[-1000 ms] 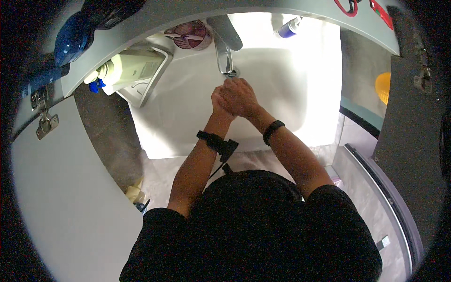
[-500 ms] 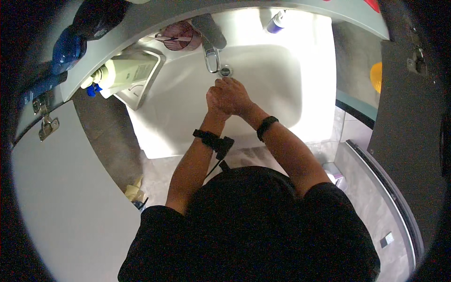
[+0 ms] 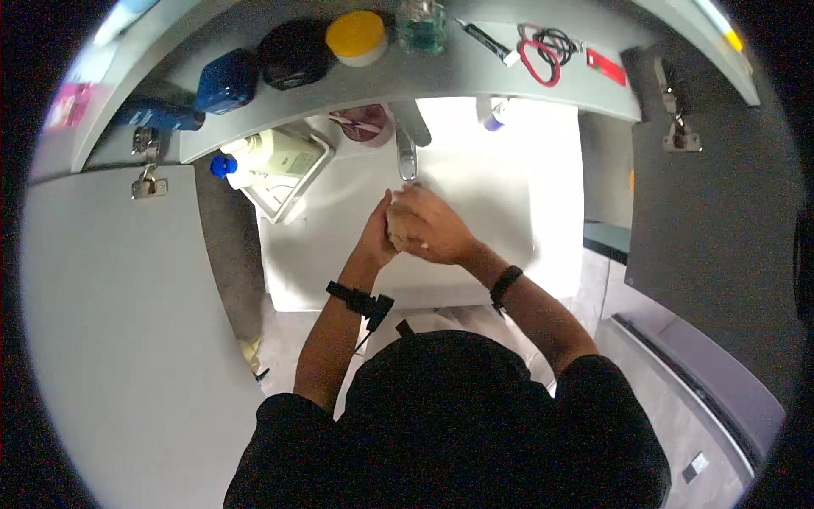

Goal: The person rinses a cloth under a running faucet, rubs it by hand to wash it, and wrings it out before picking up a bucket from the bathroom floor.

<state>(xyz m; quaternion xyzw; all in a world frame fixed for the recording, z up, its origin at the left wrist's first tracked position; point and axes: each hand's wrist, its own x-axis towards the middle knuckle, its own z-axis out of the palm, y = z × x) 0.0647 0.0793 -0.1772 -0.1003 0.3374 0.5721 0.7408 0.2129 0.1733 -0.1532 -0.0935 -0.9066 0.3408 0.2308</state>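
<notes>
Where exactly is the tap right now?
In the head view, the tap is at the back of the white sink, just right of the pinkish cup and beyond the left hand and right hand.

left grip (image 3: 377, 233) partly hidden by the right grip (image 3: 431, 226)

head fisheye | looks down | near | hands (image 3: 432, 229), sink (image 3: 496, 216) upper-middle

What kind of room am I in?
Most likely a bathroom: there's a white washbasin with a metal faucet, and a grey shelf holding a yellow-lidded jar.
</notes>
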